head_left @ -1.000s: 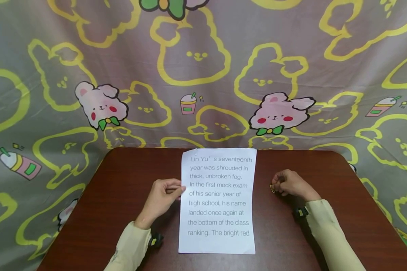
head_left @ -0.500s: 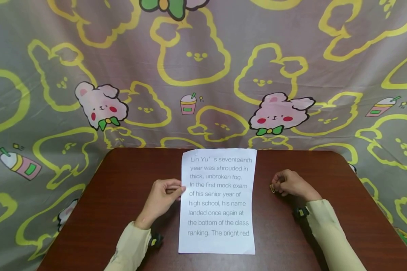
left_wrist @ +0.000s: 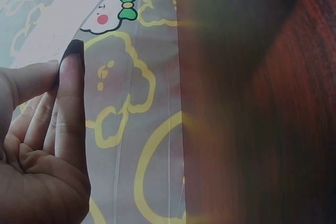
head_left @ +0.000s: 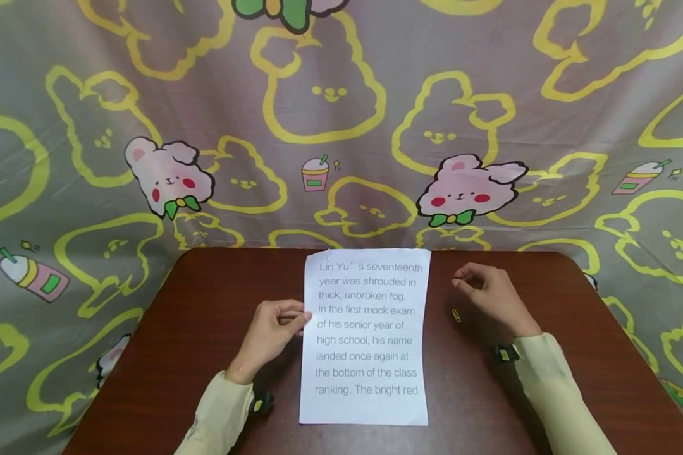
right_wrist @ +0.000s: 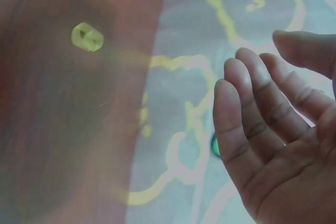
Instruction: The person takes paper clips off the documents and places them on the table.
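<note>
A white sheet of paper (head_left: pixel 367 414) printed with large English text stands near the middle of the table. My left hand (head_left: pixel 269 335) pinches its left edge between thumb and fingers; the left wrist view shows the thumb (left_wrist: pixel 37 80) against the paper's border. On the tabletop to the right of the sheet lies a small yellow paper clip (head_left: pixel 456 315), seen blurred as a yellow shape (right_wrist: pixel 87 38) in the right wrist view. Beyond and to the right of this clip is my right hand (head_left: pixel 498 300), raised, its fingers loosely bent and holding nothing.
The dark reddish-brown wooden table (head_left: pixel 205 284) reaches back to a grey curtain (head_left: pixel 364 151) with yellow outlined bears and pink rabbits. Black wrist cameras (head_left: pixel 505 354) sit on both wrists, by the pale sleeves.
My right hand has let go of the yellow paper clip, leaving it on the table, and has lifted away from it with fingers loosened. The left hand and paper stay put.
</note>
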Action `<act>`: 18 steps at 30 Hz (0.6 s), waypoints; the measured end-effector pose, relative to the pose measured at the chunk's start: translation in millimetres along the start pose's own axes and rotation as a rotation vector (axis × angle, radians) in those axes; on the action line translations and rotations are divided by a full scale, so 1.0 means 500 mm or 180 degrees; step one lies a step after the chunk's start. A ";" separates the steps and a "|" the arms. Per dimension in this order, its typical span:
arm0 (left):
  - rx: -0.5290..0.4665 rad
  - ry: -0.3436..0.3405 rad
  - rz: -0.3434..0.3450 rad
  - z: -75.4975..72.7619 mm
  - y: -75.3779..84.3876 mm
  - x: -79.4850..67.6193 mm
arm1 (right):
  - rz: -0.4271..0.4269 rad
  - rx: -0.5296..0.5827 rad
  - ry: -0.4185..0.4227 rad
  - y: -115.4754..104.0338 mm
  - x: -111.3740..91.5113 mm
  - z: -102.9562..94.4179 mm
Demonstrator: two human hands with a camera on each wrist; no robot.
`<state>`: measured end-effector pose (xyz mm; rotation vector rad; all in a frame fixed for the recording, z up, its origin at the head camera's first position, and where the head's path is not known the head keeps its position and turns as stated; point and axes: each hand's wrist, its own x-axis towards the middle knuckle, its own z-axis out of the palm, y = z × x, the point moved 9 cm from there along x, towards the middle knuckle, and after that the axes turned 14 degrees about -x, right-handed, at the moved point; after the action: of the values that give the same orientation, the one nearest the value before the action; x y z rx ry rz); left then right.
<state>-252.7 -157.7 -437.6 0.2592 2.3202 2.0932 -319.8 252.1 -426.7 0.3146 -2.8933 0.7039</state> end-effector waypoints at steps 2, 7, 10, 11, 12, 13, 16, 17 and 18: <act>-0.0006 0.0008 -0.0011 0.000 0.000 0.000 | -0.0071 -0.0026 0.0156 -0.018 -0.001 -0.016; -0.0012 -0.0002 0.0012 0.001 0.003 0.000 | -0.0124 0.0008 0.0414 -0.060 -0.012 -0.051; 0.0010 0.0006 0.0006 0.001 0.004 -0.001 | -0.0149 0.0064 0.0480 -0.083 -0.020 -0.066; 0.0017 0.0012 -0.0008 0.001 0.003 -0.002 | -0.0165 0.0087 0.0488 -0.090 -0.023 -0.069; 0.0028 0.0017 -0.0018 0.000 0.002 -0.002 | -0.0177 0.0114 0.0495 -0.097 -0.026 -0.072; 0.0038 0.0021 -0.0029 0.000 0.001 -0.003 | -0.0204 0.0131 0.0503 -0.103 -0.028 -0.075; 0.0040 0.0009 -0.0035 0.000 0.000 -0.004 | -0.0305 0.0187 0.0544 -0.122 -0.034 -0.084; 0.0035 0.0003 -0.0022 0.001 0.001 -0.003 | -0.0333 0.0202 0.0564 -0.128 -0.035 -0.087; 0.0031 -0.0004 -0.0002 0.001 0.002 -0.003 | -0.0361 0.0216 0.0584 -0.133 -0.035 -0.090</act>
<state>-251.2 -157.4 -436.8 0.2596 2.3302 2.0813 -283.0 218.4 -361.7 0.3967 -2.6604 0.7695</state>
